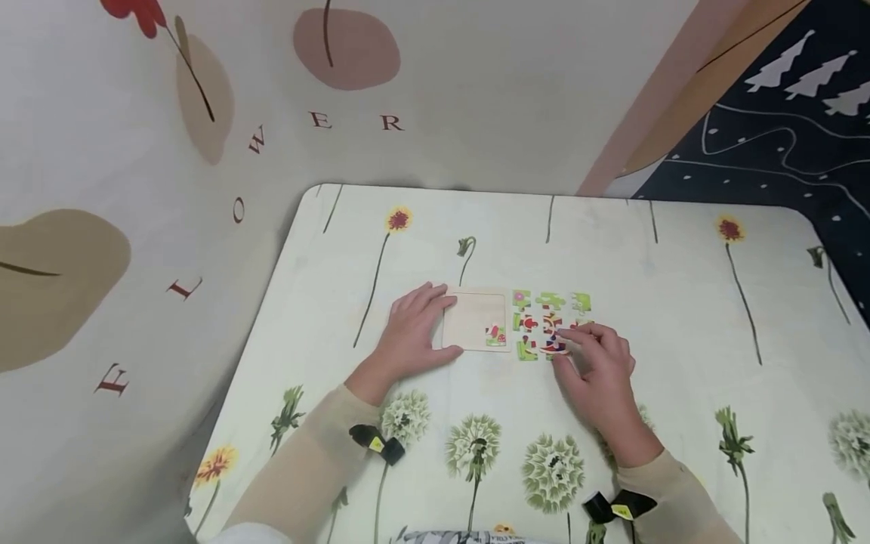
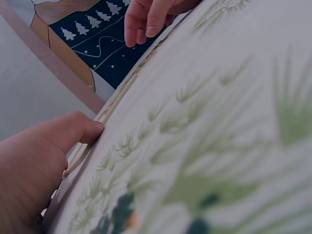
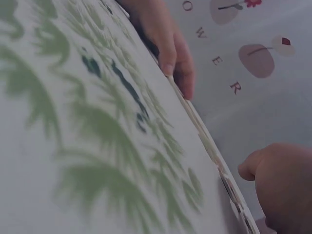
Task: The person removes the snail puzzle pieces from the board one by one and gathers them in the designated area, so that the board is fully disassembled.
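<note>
A shallow wooden puzzle tray (image 1: 469, 302) lies on the table, one colourful puzzle piece (image 1: 495, 337) in its lower right corner. My left hand (image 1: 413, 330) holds the tray's left side, thumb at the near corner and fingertips at the far one. In the left wrist view its thumb (image 2: 87, 129) touches the tray's edge. Right of the tray, loose puzzle pieces (image 1: 526, 349) are laid out in rows. Over the near right pieces hovers my right hand (image 1: 601, 370), thumb and fingers apart around a red-and-blue piece (image 1: 553, 347). Its fingers partly hide the right-hand pieces.
The tablecloth (image 1: 680, 302) is white with printed flowers and dandelions. Behind the table's far edge hangs a pale patterned cloth (image 1: 489, 113), with a dark tree-printed part (image 1: 782, 151) at the right. Patterned fabric (image 1: 469, 537) shows at the near edge.
</note>
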A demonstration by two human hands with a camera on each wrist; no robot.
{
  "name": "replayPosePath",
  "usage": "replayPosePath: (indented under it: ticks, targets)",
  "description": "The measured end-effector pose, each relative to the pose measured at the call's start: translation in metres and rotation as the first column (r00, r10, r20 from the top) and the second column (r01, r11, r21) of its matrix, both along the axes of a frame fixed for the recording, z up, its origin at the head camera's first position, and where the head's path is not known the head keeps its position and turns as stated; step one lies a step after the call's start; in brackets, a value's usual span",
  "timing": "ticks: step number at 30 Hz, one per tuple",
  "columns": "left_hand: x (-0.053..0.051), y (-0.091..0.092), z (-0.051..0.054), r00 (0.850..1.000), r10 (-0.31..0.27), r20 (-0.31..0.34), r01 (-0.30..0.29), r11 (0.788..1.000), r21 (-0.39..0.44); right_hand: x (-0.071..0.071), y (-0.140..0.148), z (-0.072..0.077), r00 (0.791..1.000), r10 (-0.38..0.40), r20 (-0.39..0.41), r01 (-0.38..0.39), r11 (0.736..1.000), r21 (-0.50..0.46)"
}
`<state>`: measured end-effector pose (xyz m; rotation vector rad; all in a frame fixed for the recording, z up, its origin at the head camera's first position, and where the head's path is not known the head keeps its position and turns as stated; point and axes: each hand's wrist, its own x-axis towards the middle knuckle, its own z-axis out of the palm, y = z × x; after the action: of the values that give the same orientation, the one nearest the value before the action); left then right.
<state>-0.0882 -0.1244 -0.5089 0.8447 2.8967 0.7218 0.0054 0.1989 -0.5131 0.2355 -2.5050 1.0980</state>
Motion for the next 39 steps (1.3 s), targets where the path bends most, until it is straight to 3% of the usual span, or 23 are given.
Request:
replayPosePath:
  ticks: [3,11,17,27,33,39]
  targets:
    - [0.0,0.001,0.001,1.0,-0.001,-0.008,0.001,1.0,-0.002,-0.003,-0.008,0.002,0.999,0.032,-0.002,-0.032,0.999,0.015]
    - [0.001,0.0,0.0,1.0,-0.004,-0.002,0.004,1.0,-0.003,-0.008,-0.029,0.01,0.979,0.124,0.161,-0.147,0.98,0.137]
    - [0.001,-0.001,-0.002,1.0,0.0,-0.014,0.0,1.0,-0.008,-0.021,-0.046,0.021,0.97,0.178,0.163,-0.211,0.953,0.218]
    - [0.0,0.001,-0.002,1.0,-0.013,-0.026,0.014,1.0,0.014,-0.039,-0.065,0.028,0.959,0.14,0.245,-0.214,0.926,0.312]
    - [0.0,0.0,-0.002,0.999,-0.008,-0.031,0.008,1.0,-0.005,-0.043,-0.067,0.028,0.948,0.162,0.274,-0.256,0.9,0.353]
    - [0.0,0.0,-0.003,0.999,-0.01,-0.035,0.01,1.0,-0.001,-0.047,-0.066,0.029,0.933,0.149,0.327,-0.261,0.907,0.331]
